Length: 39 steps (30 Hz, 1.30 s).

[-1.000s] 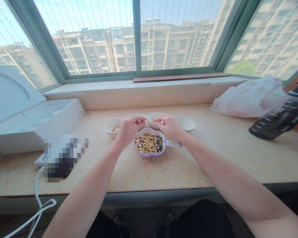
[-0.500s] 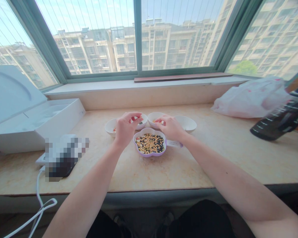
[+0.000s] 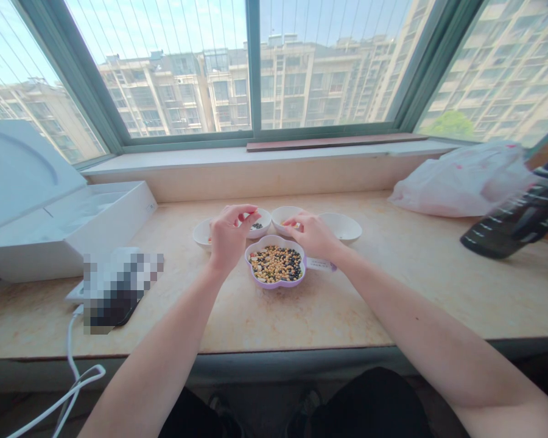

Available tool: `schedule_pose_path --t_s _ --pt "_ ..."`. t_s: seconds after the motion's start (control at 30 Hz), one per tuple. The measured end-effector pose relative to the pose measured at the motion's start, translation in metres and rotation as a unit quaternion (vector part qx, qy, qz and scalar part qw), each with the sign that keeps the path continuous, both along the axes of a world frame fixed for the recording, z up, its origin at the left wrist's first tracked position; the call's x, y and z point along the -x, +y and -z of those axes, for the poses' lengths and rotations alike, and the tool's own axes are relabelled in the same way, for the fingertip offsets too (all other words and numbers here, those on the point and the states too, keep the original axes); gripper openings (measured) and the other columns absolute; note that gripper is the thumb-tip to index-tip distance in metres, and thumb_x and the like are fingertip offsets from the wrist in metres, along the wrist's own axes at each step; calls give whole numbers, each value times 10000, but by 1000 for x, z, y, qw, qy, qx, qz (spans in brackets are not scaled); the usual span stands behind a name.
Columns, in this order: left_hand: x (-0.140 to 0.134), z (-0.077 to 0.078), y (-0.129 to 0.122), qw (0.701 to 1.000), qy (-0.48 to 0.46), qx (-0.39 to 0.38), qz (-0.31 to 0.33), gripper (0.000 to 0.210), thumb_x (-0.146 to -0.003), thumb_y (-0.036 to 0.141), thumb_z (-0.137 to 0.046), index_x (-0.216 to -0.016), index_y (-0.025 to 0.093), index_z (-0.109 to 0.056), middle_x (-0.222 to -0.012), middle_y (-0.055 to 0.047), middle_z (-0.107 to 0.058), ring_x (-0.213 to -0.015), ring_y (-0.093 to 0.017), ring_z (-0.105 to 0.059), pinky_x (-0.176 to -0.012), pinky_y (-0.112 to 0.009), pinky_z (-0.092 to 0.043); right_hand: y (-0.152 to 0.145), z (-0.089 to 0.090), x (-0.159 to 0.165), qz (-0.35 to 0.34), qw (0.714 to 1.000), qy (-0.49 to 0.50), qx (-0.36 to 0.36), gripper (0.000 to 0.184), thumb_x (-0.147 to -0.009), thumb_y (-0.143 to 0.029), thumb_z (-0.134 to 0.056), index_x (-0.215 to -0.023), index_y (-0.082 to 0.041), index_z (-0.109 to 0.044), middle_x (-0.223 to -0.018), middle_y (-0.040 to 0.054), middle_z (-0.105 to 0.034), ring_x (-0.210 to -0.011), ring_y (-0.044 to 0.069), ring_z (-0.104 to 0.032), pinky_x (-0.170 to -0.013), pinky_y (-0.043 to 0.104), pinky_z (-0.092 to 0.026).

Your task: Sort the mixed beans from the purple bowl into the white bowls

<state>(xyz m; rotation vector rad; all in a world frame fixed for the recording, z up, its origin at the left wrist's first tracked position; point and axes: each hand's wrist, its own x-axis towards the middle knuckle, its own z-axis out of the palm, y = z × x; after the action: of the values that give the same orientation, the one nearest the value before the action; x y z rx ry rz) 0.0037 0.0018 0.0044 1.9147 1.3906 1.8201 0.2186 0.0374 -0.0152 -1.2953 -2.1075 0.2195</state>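
My left hand hovers over the near left side of a white bowl with a few black beans inside. Its thumb and fingertips are pinched together, and whatever they hold is too small to name. My right hand reaches to another white bowl, fingertips closed over its inside, their contents hidden. A flower-shaped bowl with a purple outside stands between my wrists, full of mixed yellow and black beans and some paler pieces. The leftmost white bowl is partly covered by my left hand. A fourth white bowl sits right of my right hand.
An open white box stands at the left, with a blurred-out dark device and a white cable before it. At the right are a plastic bag and a tilted black bottle. The counter's front edge runs below.
My left hand has shifted very slightly up and left, still pinched. My right hand stays almost where it was, over the same white bowl.
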Motion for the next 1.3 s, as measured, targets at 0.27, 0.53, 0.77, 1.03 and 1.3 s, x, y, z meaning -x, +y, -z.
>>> schedule_pose_path --t_s 0.27,0.53,0.77,1.03,1.3 --pt "-2 -3 5 954 -182 136 197 314 -847 501 -707 -819 188 -694 -769 -15 -665 -635 -106 -531 -613 -248 -445 -1 -1 0 -6 1000 -1 0 200 -951 -314 -607 -968 -194 -766 -1024 87 -727 -884 207 -676 -842 353 -509" --pt "3 -13 0 807 -320 293 400 489 -810 633 -705 -733 193 -507 -576 79 -361 -483 -60 -341 -482 -201 -336 -2 0 1 -5 1000 2 -4 189 -946 -318 -617 -941 -196 -761 -1005 82 -728 -848 200 -675 -814 347 -510" --pt "2 -10 -3 777 -272 353 446 495 -786 591 -756 -705 182 -491 -543 91 -300 -461 -50 -271 -436 -190 -259 -3 -1 2 -11 1000 6 1 191 -947 -316 -612 -941 -202 -765 -1006 78 -728 -854 200 -674 -837 360 -511" --pt "2 -8 -5 766 -254 369 461 440 -777 550 -780 -765 171 -558 -572 86 -327 -468 -45 -298 -443 -173 -260 -5 -4 4 -13 999 28 -11 170 -928 -272 -623 -916 -189 -770 -957 77 -745 -807 186 -668 -801 337 -508" --pt "-5 -1 -2 908 -137 251 306 327 -797 457 -754 -757 158 -626 -560 68 -395 -500 -62 -314 -469 -206 -240 -14 -11 8 -123 960 203 147 268 -906 -416 -622 -845 -185 -745 -710 24 -668 -616 135 -530 -578 279 -404"
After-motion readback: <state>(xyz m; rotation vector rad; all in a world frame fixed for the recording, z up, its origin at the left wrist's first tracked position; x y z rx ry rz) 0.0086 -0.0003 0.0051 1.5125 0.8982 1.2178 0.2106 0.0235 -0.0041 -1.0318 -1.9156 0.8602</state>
